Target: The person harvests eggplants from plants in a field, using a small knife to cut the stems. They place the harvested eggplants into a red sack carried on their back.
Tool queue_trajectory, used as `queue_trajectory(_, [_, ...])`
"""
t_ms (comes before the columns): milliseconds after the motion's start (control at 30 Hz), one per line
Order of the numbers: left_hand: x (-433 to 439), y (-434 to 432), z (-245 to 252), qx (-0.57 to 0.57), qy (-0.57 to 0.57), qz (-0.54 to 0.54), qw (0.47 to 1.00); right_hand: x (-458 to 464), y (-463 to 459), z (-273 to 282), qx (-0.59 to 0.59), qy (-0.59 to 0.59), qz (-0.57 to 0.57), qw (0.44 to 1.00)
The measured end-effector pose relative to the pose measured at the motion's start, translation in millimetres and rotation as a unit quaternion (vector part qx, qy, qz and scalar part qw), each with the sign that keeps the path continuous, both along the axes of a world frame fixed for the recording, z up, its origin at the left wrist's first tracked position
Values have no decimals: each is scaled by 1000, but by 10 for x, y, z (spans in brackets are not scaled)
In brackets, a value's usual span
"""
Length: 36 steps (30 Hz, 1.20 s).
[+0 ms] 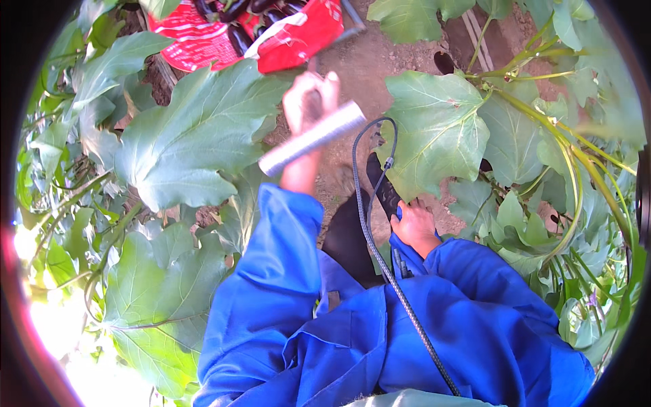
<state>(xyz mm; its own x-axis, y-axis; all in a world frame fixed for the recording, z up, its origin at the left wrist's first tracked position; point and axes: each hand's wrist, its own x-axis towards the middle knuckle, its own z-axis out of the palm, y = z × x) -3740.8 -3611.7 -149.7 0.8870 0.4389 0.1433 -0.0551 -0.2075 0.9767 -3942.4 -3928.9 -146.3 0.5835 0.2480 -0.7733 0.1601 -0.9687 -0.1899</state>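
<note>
My left hand (pixel 311 99) is closed around a dark shaft just below a silver, ribbed crossbar handle (pixel 313 138). The crossbar lies slantwise above my wrist and is blurred by motion. Just beyond that hand is a red bag (pixel 300 43) with white print, open at the top and holding several dark purple eggplants (pixel 239 38). My right hand (pixel 416 224) lies against the blue cloth of my trouser leg (pixel 407 254), near the knee. Its fingers are partly hidden, so whether they grip the cloth is unclear.
Broad eggplant leaves (pixel 193 137) crowd in from the left. More leaves (pixel 437 127) and thick stems (pixel 574 147) reach in from the right. Between them runs a bare soil path (pixel 351 76). A black braided cable (pixel 374 244) loops in front of my body. A grey-blue metal bar (pixel 353 18) stands beside the bag.
</note>
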Motion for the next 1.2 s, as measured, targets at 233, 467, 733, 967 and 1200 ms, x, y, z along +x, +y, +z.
queue_trajectory(233, [-818, -724, 116, 47, 4, -1, 999, -534, 221, 33, -15, -32, -6, 999])
queue_trajectory(467, [-2056, -997, 287, 21, 48, -49, 997, -1207, 56, 221, 15, -8, -77, 997])
queue_trajectory(733, [-2629, -1525, 309, 4, 42, -26, 999, -1325, -43, 255, 37, 4, -20, 999])
queue_trajectory(967, [-3122, -2157, 303, 12, 57, 18, 998, -1624, -630, 170, 83, -4, 22, 996])
queue_trajectory(1200, [-4047, -2817, 270, 10, 79, -21, 997, -2135, -1106, 108, 95, -5, 41, 995])
